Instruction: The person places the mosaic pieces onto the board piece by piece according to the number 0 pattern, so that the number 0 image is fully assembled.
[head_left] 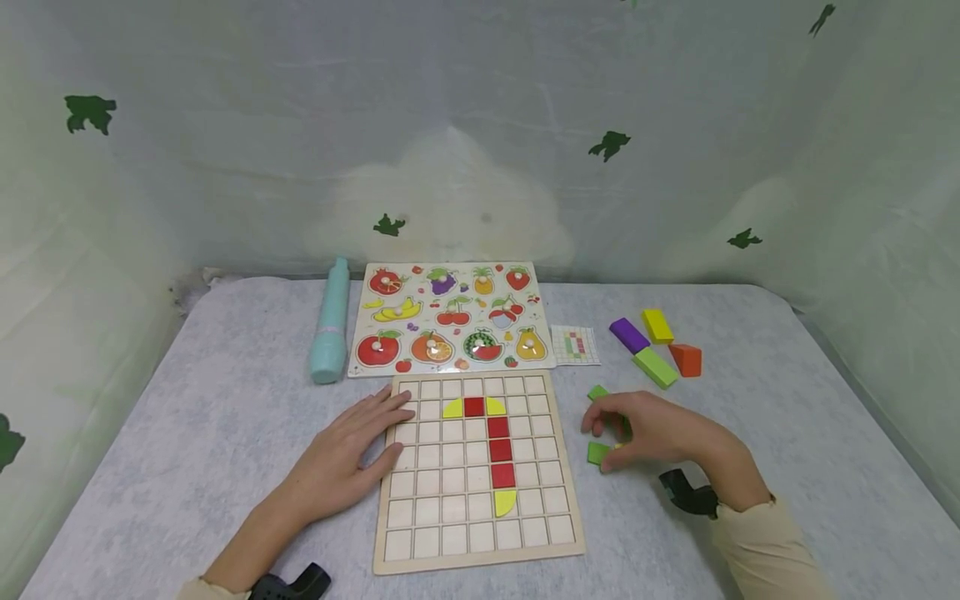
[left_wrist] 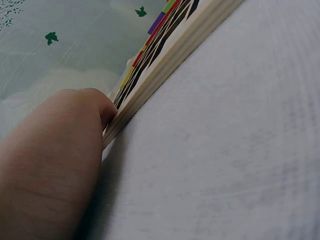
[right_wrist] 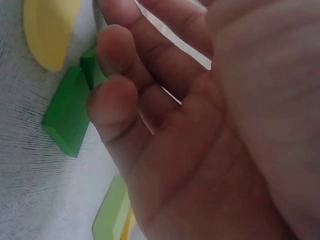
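Observation:
A wooden grid board (head_left: pixel 381 533) lies in front of the person, with red squares (head_left: pixel 500 450) and yellow quarter-round pieces (head_left: pixel 505 502) in some of its cells. On the board's left edge rests my left hand (head_left: pixel 341 458), fingers spread over the rim; the left wrist view shows its side against the board's edge (left_wrist: pixel 165 65). To the right of the board, my right hand (head_left: pixel 652 429) hovers with bent fingers over small green pieces (head_left: pixel 597 452). In the right wrist view, a green piece (right_wrist: pixel 67 112) and a yellow curved piece (right_wrist: pixel 50 30) lie beside its fingertips.
A fruit puzzle board (head_left: pixel 453 321) lies behind the grid, with a light-blue bottle-shaped object (head_left: pixel 330 325) to its left. A small pattern card (head_left: pixel 576 346) sits at its right. Further right are purple (head_left: pixel 629 335), yellow (head_left: pixel 657 326), light green (head_left: pixel 655 367) and orange (head_left: pixel 686 360) blocks.

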